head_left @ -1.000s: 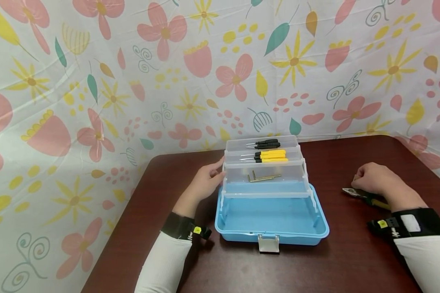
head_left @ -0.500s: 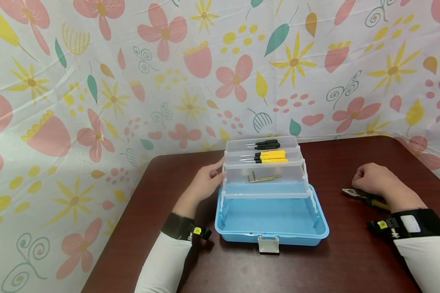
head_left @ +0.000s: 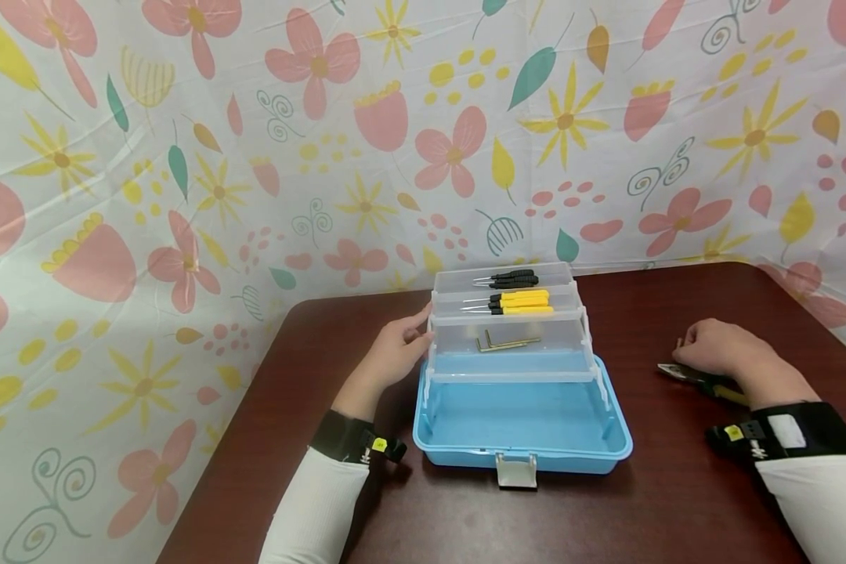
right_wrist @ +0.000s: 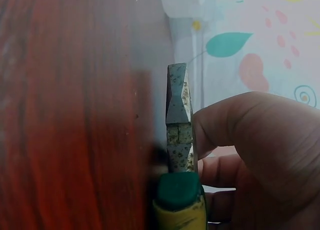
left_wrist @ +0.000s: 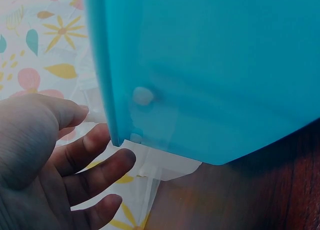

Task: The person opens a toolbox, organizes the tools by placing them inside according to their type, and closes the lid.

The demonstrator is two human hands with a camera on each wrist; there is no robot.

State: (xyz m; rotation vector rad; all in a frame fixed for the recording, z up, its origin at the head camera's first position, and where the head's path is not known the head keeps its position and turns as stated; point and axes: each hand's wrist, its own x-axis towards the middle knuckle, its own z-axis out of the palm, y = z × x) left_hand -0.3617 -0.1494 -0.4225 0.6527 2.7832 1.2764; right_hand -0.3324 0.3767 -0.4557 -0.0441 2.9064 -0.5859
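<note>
A light blue toolbox (head_left: 522, 464) stands unfolded, its clear trays (head_left: 507, 376) stepped up behind the base. My left hand (head_left: 392, 346) is at the trays' left side, index fingertip and thumb right at the plastic; in the left wrist view its fingers are loosely bent beside the blue wall (left_wrist: 225, 79). To the right of the box, pliers (head_left: 687, 374) with green and yellow handles lie on the table. Just over and behind them is my right hand (head_left: 722, 346), fingers loosely curled; in the right wrist view, the pliers' head (right_wrist: 177, 94) partly hides the fingertips.
Black screwdrivers (head_left: 515, 279) lie in the top tray, yellow-handled screwdrivers (head_left: 525, 301) in the middle one. The lowest tray holds gold hex keys (head_left: 511, 345). A white latch (head_left: 516, 470) hangs off the box front. Floral cloth (head_left: 395, 157) rises behind the dark red table (head_left: 451, 525).
My right hand has shifted very slightly down and its fingers have loosened a little, while the pliers lie as before. The left hand and the toolbox have not moved.
</note>
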